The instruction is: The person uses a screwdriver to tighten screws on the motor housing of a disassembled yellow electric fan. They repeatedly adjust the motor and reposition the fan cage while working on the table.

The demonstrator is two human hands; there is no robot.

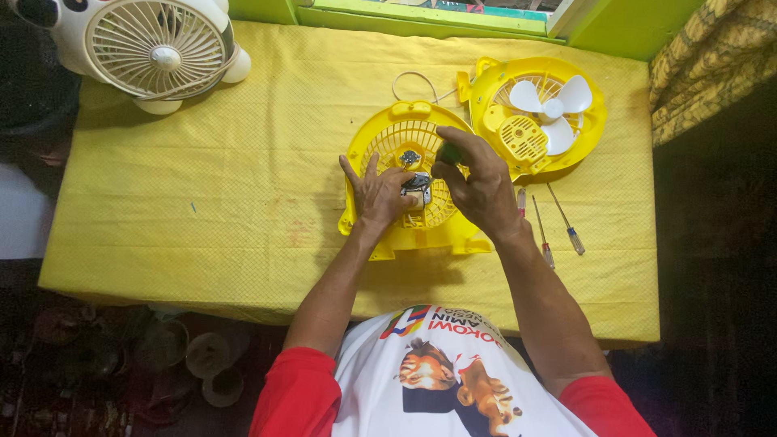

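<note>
Nearest the camera, two bare forearms reach from red sleeves toward a yellow fan housing [405, 194] lying flat on the table [202, 186], which is covered with a yellow cloth. On the housing's grille, the left hand [379, 193] rests with fingers spread, its fingertips touching a small metal motor part [416, 184] at the grille's centre. Just beside it, over the housing's right half, the right hand [479, 182] is curled narrowly around a dark green tool handle [450, 152]; the tool's tip is hidden by the fingers.

Up and to the right of the housing, touching its rim, lies the other yellow fan shell [566, 89] with white blades [552, 109]. A thin white cord [417, 81] loops on the cloth just above the housing. Right of the housing, near the right wrist, lie three slim screwdrivers [558, 222] side by side. Well apart from the housing, at the table's far-left corner, stands a white round fan [158, 48] with a cream grille.
</note>
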